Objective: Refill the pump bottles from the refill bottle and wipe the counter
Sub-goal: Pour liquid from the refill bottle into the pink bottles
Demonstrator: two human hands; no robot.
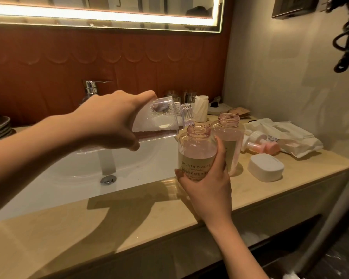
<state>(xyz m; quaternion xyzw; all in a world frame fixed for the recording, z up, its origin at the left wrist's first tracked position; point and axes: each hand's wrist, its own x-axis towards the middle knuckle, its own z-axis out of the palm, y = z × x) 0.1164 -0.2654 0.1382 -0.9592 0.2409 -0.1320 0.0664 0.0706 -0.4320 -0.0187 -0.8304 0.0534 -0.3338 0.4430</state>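
The clear refill bottle (161, 119) lies tipped almost level above the right end of the sink, bubbles clinging inside it and its threaded neck just over the open mouth of the near pump bottle (195, 156). The left hand (109, 121) grips the refill bottle round its base end, fingers and thumb curled about the body. The near pump bottle is pink, uncapped and upright, with a pale label on its front; the right hand (208, 182) holds it from below and the side, thumb and fingers wrapped round its lower half, so whether its base rests on the counter (129, 218) cannot be told. Just behind it to the right stands a second pump bottle (228, 135), also open. Beyond that a white and pink pump head (258, 144) lies on its side, near a white rounded case (265, 167) and some crumpled white packets (286, 135). The white sink (69, 168) fills the left of the counter, with a chrome drain plug (108, 179) and a faucet (91, 87) behind the left hand. A lit mirror (109, 15) hangs above.
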